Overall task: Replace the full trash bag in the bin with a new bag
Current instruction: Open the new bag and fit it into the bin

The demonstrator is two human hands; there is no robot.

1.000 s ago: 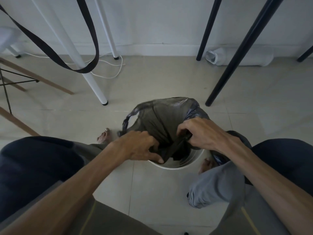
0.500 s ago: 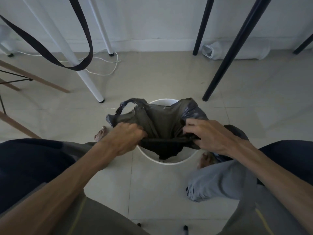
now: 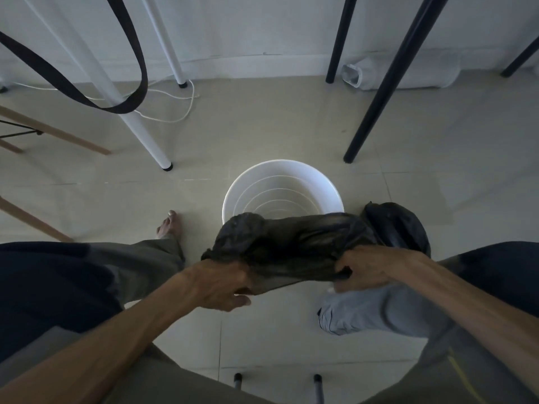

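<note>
A round white bin (image 3: 318,177) stands on the tiled floor, its ribbed inside bare. Over its near rim hangs a dark thin trash bag (image 3: 294,243), stretched between my two hands. My left hand (image 3: 221,282) grips the bag's left end, fingers curled into the plastic. My right hand (image 3: 367,266) grips its right end. A tied-up black bag (image 3: 399,225) sits on the floor just right of the bin, beyond my right hand.
A white table leg (image 3: 145,138) and black legs (image 3: 376,112) stand beyond the bin. A black strap (image 3: 87,97) hangs at upper left. White cable (image 3: 180,112) lies by the wall. My bare foot (image 3: 170,227) is left of the bin; grey cloth (image 3: 364,313) lies at right.
Both hands have pulled the dark bag up out of the bin and toward me. The bin's inside, covered before, now shows bare white.
</note>
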